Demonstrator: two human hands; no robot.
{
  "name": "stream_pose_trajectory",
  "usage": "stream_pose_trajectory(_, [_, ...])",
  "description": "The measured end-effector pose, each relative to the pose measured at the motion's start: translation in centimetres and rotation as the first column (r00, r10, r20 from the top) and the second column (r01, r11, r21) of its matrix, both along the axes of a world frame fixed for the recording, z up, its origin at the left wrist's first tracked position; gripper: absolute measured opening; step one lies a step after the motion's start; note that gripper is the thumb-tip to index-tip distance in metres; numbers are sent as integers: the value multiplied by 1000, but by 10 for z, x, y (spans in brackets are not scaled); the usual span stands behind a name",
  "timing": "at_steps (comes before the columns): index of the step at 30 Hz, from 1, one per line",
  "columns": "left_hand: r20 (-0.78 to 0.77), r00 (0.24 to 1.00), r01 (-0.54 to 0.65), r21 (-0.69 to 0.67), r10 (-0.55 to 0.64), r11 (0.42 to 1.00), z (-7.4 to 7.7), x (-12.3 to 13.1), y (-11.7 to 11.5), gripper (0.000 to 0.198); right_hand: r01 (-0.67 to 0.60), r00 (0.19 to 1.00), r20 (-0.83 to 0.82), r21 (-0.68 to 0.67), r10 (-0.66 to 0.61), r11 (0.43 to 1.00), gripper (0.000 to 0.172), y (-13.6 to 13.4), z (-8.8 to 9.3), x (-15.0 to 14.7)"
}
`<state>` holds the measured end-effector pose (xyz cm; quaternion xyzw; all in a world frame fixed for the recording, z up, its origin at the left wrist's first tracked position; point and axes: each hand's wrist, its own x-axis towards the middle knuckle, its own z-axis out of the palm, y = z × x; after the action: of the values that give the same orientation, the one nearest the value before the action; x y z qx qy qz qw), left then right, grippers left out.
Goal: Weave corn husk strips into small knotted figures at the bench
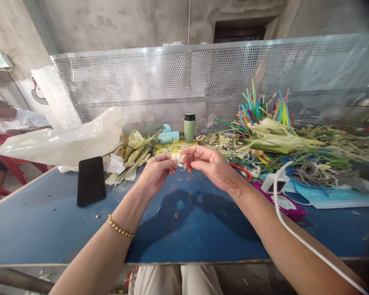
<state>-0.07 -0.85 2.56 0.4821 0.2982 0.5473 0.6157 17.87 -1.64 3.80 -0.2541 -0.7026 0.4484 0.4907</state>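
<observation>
Between my fingertips, above the middle of the blue table (178,237), is a small pale-yellow folded piece (175,157), perhaps husk; its exact kind is too small to make out. My left hand (158,172) pinches it between thumb and fingers. From the other side, my right hand (210,164) has its curled fingers closed at the piece's right edge, partly hiding it. Beyond both hands stands a green bottle with a black lid (189,129), upright. Left of my left hand are a bundle of dried husks (135,153) and a black phone (91,181) lying flat.
A translucent plastic bag (64,141) lies at the left. Colourful sticks (264,106), a heap of husks (273,139), a purple box (290,207) and a white cable (278,205) are at the right. Perforated metal (160,90) backs the table. A person (27,119) sits far left.
</observation>
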Motion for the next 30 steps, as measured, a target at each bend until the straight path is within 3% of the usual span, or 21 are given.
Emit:
stream_pose_trajectory(3, [5,999,33,-13,-33,999,1,0,-1,10,52,999,19,-7,-51,999,20,1,-3,-3])
stream_pose_trajectory(8, [-10,999,34,-4,-34,999,1,2,-2,12,186,983,11,-2,-186,983,26,5,-9,-7])
stream_pose_trajectory(11, [-32,999,16,37,-15,999,-1,5,-1,13,256,961,81,83,-263,963,27,4,-10,-9])
stream_pose_trajectory(16, [-92,995,-12,138,25,990,-5,7,-2,16,413,847,175,378,-502,828,21,3,-11,-11])
stream_pose_trajectory(19, [-125,992,-14,159,34,987,-6,7,-2,19,466,787,207,418,-581,780,18,5,-12,-11])
stream_pose_trajectory(30, [-215,973,-46,196,89,979,-8,6,0,23,424,788,295,375,-540,824,16,3,-9,-8])
